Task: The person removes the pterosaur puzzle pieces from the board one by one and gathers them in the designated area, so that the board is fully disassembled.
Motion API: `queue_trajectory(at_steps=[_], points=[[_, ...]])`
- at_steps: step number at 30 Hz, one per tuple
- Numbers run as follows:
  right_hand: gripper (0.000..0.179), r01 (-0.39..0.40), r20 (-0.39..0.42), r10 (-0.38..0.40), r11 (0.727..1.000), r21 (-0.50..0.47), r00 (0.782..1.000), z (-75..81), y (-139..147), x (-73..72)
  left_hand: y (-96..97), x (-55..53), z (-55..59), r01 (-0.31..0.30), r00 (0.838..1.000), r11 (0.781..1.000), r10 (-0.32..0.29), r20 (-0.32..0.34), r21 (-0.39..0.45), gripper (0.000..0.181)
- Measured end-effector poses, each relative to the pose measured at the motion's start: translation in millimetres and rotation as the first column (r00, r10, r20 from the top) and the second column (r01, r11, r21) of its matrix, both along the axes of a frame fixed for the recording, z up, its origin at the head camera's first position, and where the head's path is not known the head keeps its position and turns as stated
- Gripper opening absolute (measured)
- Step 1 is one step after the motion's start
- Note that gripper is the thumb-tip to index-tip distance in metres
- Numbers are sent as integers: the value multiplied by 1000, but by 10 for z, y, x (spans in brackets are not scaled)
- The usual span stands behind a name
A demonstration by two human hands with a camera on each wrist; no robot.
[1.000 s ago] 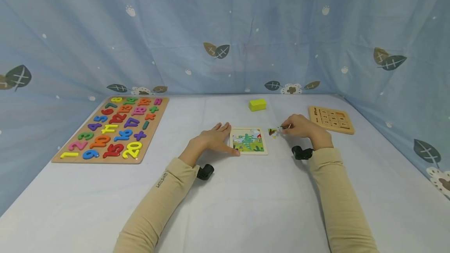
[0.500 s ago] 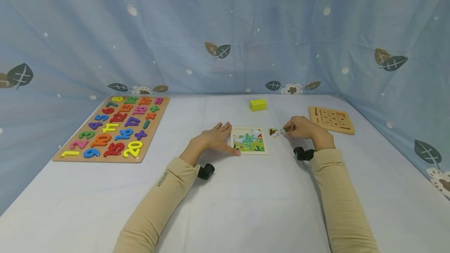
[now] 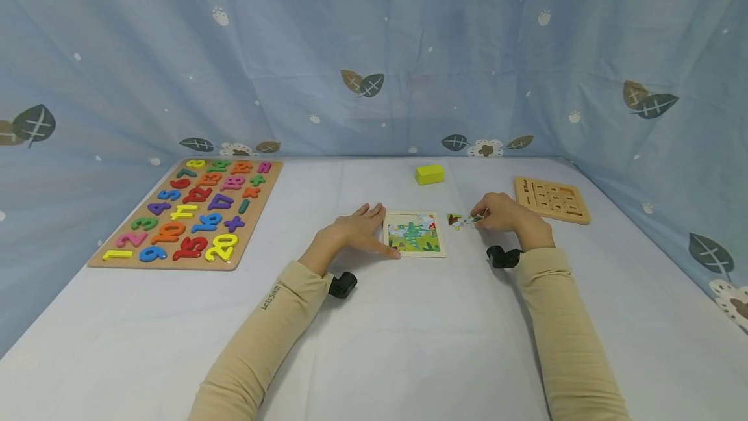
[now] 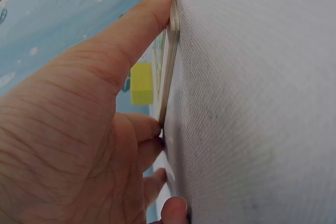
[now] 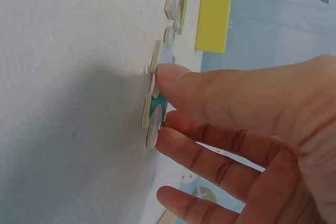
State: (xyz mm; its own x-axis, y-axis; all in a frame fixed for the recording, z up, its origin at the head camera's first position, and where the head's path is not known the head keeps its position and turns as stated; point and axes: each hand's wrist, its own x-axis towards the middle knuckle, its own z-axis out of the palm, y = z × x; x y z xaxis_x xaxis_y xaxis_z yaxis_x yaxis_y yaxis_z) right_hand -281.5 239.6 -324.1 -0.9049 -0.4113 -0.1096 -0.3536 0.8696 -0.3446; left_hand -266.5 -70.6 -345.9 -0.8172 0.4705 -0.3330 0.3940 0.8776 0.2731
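A small framed jigsaw puzzle (image 3: 413, 236) with a green cartoon picture lies at the middle of the table. Spread beside its left edge, my left hand (image 3: 352, 232) touches the frame: in the left wrist view the thumb (image 4: 152, 11) rests on the near corner and a finger meets the far one. Right of the frame lie loose jigsaw pieces (image 3: 455, 220). My right hand (image 3: 501, 212) pinches one jigsaw piece (image 5: 156, 109) between thumb and fingers, low over the cloth and close to the others. The fingers partly hide that piece.
Behind the puzzle stands a yellow block (image 3: 429, 175). A wooden number-slide board (image 3: 552, 199) lies beyond my right hand. At the far left is a large board (image 3: 245, 249) of coloured numbers. A blue curtain (image 3: 374, 38) hangs behind the table.
My right hand has shifted slightly right and toward me, and the jigsaw piece at its fingertips has changed position beside the others. My left hand stays at the frame.
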Motion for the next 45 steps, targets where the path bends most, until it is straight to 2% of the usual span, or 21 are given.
queue_trajectory(at_steps=[5, 12, 18, 25, 30, 35, 45], points=[[31, 24, -4, -24, 1000, -3, 1000, 4, 0, -1, 0, 2, 4, -5, 1000, 1000, 5, 4, 5, 111], [32, 35, -49, -37, 998, -46, 998, 17, -42, -22, 0, 9, 8, -10, 1000, 1000, 10, 5, 7, 111], [31, -25, -90, 16, 995, -93, 996, 18, -171, -44, -1, 12, 13, -6, 1000, 1000, 6, 6, 6, 111], [34, -45, -64, 39, 993, -107, 997, -28, -395, -61, 1, 13, 17, -8, 1000, 1000, 8, 11, 2, 111], [35, -90, -45, 86, 991, -96, 995, -72, -585, -44, 8, 2, 13, -5, 1000, 1000, 5, 6, -12, 111], [34, -141, -80, 136, 988, -60, 988, -125, -703, -51, 12, -3, 18, 1, 1000, 1000, -1, 3, -15, 111], [27, -146, -110, 143, 989, -14, 984, -127, -805, 0, 9, 1, 17, -2, 1000, 1000, 2, 4, -14, 110]])
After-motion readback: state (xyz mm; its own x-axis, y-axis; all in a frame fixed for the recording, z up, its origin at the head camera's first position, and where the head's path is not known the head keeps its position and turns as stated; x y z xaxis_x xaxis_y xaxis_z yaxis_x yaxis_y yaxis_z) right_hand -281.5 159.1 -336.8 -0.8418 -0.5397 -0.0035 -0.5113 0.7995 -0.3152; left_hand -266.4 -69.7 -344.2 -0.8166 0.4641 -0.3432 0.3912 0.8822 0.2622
